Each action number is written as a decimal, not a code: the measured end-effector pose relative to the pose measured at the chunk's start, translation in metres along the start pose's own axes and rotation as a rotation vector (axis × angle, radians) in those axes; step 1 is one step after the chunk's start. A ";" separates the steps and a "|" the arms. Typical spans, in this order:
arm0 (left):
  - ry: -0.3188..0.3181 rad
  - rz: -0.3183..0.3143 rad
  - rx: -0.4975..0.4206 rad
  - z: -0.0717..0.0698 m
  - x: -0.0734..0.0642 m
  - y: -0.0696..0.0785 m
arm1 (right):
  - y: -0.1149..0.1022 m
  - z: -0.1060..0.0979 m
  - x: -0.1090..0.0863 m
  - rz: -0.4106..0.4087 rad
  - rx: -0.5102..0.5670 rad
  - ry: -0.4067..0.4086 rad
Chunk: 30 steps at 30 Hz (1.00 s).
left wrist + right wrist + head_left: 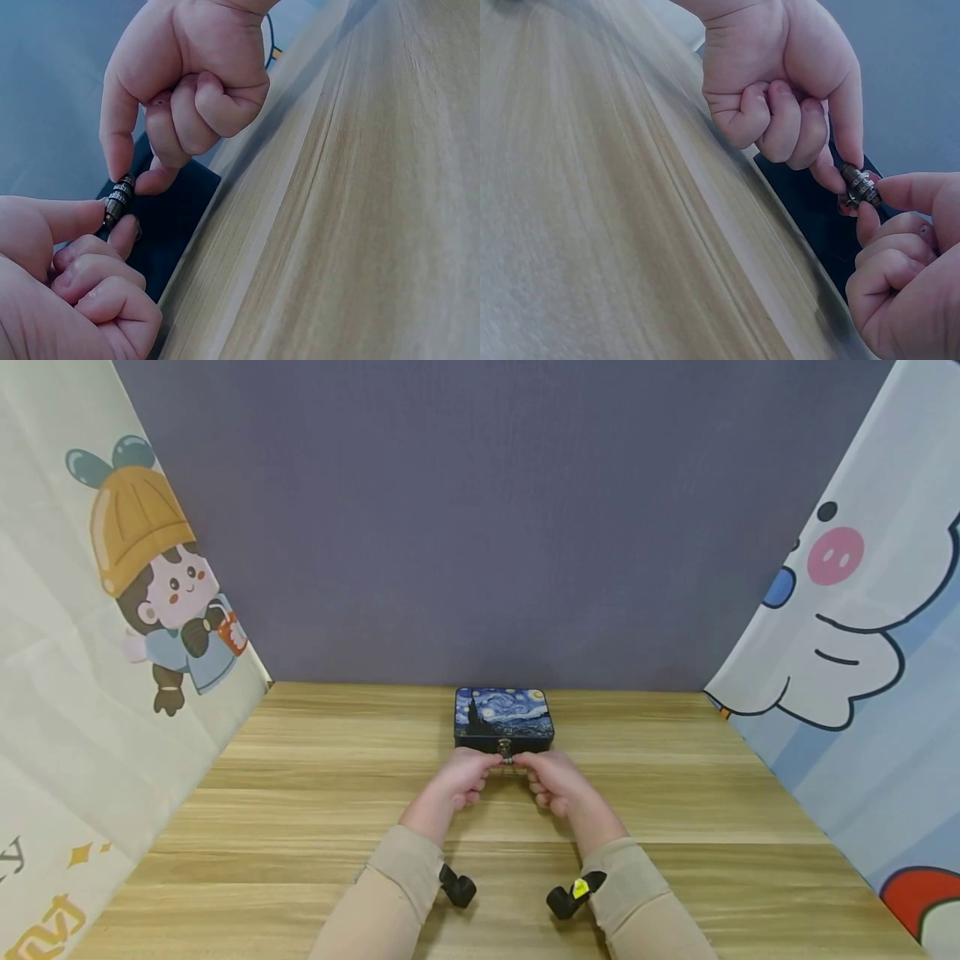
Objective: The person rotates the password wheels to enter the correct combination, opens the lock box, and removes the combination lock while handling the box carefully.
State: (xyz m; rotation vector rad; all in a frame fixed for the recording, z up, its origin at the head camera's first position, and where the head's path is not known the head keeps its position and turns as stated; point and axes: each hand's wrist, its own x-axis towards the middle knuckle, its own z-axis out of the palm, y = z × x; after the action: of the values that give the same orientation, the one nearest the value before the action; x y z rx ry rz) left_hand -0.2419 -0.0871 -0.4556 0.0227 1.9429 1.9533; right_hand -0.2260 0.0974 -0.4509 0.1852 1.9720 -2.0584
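Note:
A dark box [504, 713] with a starry night painting on its lid sits on the wooden table, its lid down. At the middle of its front is a metal clasp [505, 746], from which a small combination padlock [119, 200] with ringed number dials hangs. My left hand [467, 774] pinches one end of the padlock between thumb and index finger. From the other side, my right hand [556, 779] pinches the opposite end in the same way. The remaining fingers of both hands are curled in. In the right wrist view the padlock [861, 184] shows between the fingertips.
The wooden table [337, 777] reaches back to a grey-purple panel [487, 527]. Cartoon-printed curtains stand at the left [60, 693] and right [885, 677]. A black wrist camera sits at each sleeve cuff.

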 end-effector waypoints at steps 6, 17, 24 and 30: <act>0.002 0.000 0.011 0.000 -0.001 0.000 | 0.000 0.002 0.000 -0.005 -0.008 0.007; 0.002 -0.008 0.030 0.000 -0.003 0.002 | 0.001 0.004 -0.001 -0.005 -0.019 0.005; -0.004 -0.004 0.036 0.000 -0.003 0.002 | 0.001 0.005 -0.001 -0.004 -0.023 0.006; -0.002 -0.004 0.039 0.000 -0.004 0.003 | 0.000 0.005 -0.002 -0.003 -0.024 0.004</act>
State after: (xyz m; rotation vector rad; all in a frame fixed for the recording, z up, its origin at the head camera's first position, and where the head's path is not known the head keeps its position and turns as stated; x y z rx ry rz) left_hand -0.2392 -0.0879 -0.4521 0.0313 1.9783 1.9122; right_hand -0.2240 0.0930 -0.4504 0.1819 2.0000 -2.0365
